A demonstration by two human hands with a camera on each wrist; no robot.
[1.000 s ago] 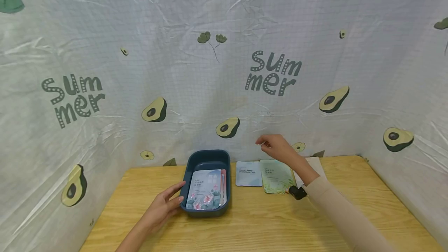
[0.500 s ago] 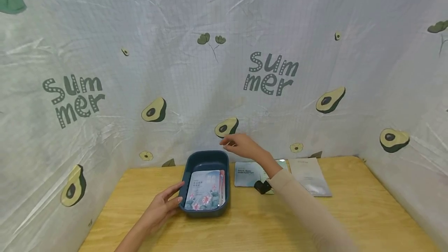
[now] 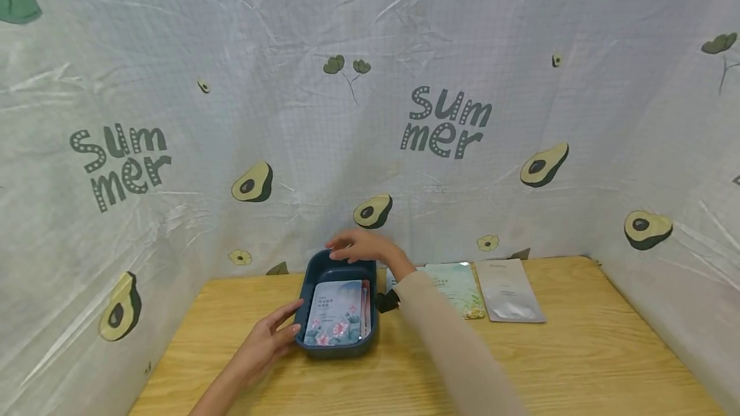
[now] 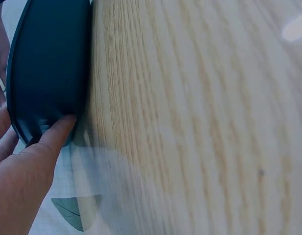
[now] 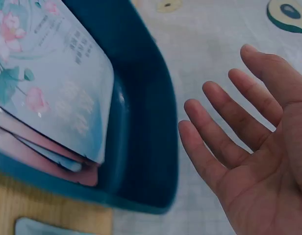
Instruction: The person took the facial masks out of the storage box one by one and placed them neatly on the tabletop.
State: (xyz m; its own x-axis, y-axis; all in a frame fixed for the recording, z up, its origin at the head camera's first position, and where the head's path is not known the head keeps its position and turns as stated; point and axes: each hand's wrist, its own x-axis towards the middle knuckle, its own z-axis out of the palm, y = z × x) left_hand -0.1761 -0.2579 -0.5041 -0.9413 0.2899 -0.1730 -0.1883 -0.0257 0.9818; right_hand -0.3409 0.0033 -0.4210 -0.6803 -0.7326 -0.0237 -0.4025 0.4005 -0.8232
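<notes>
A dark blue plastic bin stands at the back of the table, its far end near the wall cloth. Inside it lies a stack of flat packets, the top one a pale blue packet with pink lotus flowers. My left hand holds the bin's left wall, fingertips at the rim; in the left wrist view a fingertip presses the outer wall. My right hand hovers at the bin's far rim. In the right wrist view that hand shows its palm, fingers spread and slightly bent, holding nothing.
Right of the bin lie a light blue packet partly hidden by the right arm, a green packet with flowers and a silvery white packet. A cloth with avocado prints hangs around the wooden table.
My right hand has moved left from above the packets to the bin's far rim, its fingers loosening. The silvery white packet has come into full view. My left hand stays on the bin.
</notes>
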